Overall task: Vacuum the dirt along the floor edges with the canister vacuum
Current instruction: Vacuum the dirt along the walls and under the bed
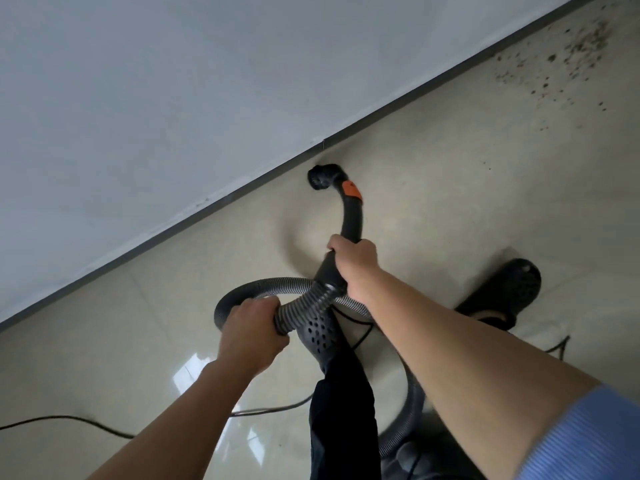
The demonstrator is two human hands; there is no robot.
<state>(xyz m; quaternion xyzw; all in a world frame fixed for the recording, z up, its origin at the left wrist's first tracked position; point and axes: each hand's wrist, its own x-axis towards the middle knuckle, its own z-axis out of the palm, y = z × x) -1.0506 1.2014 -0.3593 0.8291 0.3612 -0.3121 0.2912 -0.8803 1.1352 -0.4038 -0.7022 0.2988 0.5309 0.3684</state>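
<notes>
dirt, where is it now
In the head view, the dirt lies upper right on the floor beside the baseboard, well past the nozzle.

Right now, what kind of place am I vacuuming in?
Most likely an indoor room, home or office I cannot tell: glossy beige floor tiles meet a plain pale wall along a dark baseboard, with scattered dirt near that edge.
</notes>
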